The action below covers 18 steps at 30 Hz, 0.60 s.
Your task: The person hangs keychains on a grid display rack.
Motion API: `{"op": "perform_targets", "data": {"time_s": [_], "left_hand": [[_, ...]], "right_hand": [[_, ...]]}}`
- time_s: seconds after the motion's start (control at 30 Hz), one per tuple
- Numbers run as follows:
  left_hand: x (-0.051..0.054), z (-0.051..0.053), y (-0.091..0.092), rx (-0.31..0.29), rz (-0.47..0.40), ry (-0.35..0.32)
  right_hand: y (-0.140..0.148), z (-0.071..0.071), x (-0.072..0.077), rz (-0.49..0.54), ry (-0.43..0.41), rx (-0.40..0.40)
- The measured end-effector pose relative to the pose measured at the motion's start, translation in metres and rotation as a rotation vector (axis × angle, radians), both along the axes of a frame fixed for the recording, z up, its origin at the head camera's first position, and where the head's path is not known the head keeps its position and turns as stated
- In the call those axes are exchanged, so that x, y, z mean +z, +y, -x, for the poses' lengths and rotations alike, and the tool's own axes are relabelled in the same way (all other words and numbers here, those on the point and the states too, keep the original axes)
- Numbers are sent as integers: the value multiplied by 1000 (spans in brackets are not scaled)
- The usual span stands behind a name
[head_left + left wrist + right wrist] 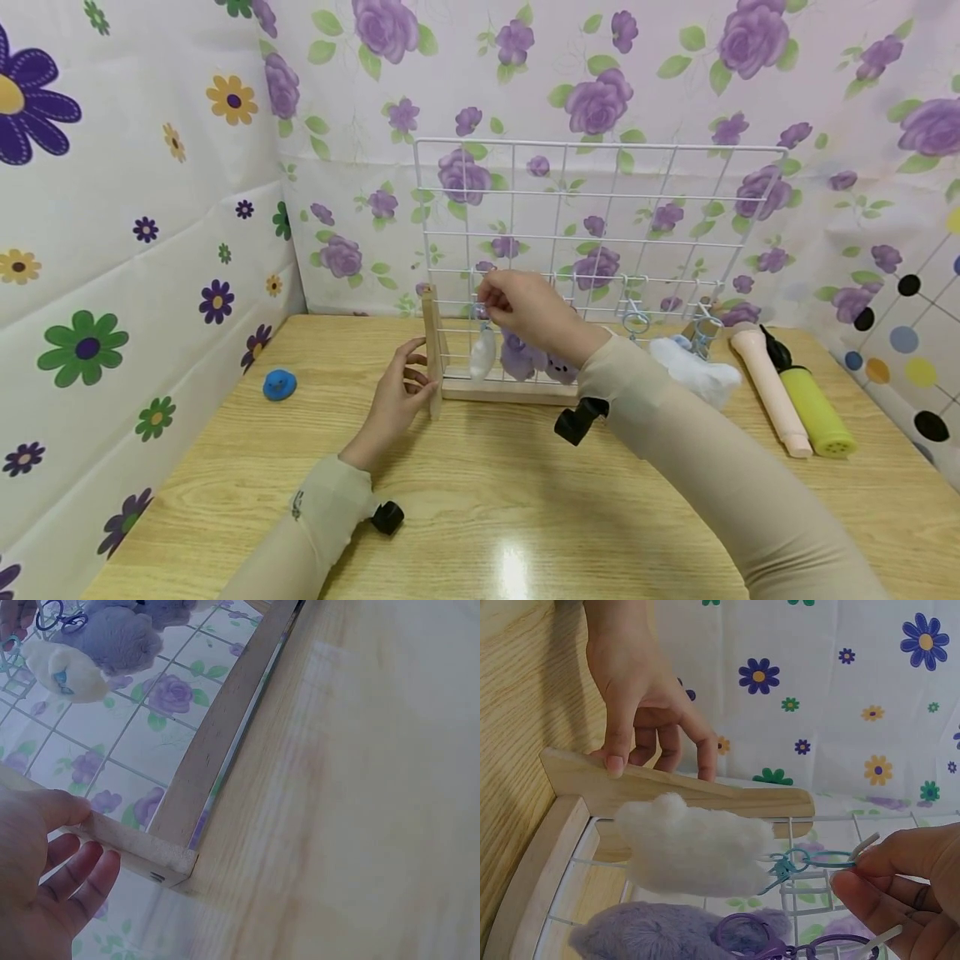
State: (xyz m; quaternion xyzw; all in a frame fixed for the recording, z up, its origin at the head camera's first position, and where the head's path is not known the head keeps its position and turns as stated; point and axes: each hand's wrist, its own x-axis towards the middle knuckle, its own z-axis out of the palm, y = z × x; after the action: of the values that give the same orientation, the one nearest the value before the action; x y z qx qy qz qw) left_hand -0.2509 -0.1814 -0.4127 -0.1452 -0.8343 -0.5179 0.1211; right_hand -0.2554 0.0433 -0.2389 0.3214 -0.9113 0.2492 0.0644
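Note:
A white wire grid (600, 195) stands upright in a wooden base. My left hand (397, 387) grips the wooden end piece (431, 342) at the grid's left side, thumb on one face and fingers on the other. At the grid's lower left, my right hand (540, 312) pinches the blue-green ring (831, 859) of a white plush keychain (697, 847) between thumb and forefinger. The ring is beside a white hook (866, 845); whether it hangs on that hook I cannot tell. Purple plush keychains (519, 357) hang just right of it, partly hidden by my right arm.
More white plush (693, 371) with blue rings hangs at the grid's right end. Beyond it lie a pale pink tube (772, 392), a yellow-green cylinder (817, 412) and a black object (776, 348). A small blue toy (279, 384) sits at the table's left.

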Motion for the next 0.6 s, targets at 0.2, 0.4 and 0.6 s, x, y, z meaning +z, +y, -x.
{"op": "perform_targets", "data": {"time_s": [0.2,0.4,0.6], "left_hand": [[-1,1,1,5,9,2],[-2,1,2,6,22,8],[-2,1,1,15,21,12]], "right_hand": [[4,-3,2,32,39,13],[7,-6,4,49,57,17],[11,-13,9,90,76,39]]}}
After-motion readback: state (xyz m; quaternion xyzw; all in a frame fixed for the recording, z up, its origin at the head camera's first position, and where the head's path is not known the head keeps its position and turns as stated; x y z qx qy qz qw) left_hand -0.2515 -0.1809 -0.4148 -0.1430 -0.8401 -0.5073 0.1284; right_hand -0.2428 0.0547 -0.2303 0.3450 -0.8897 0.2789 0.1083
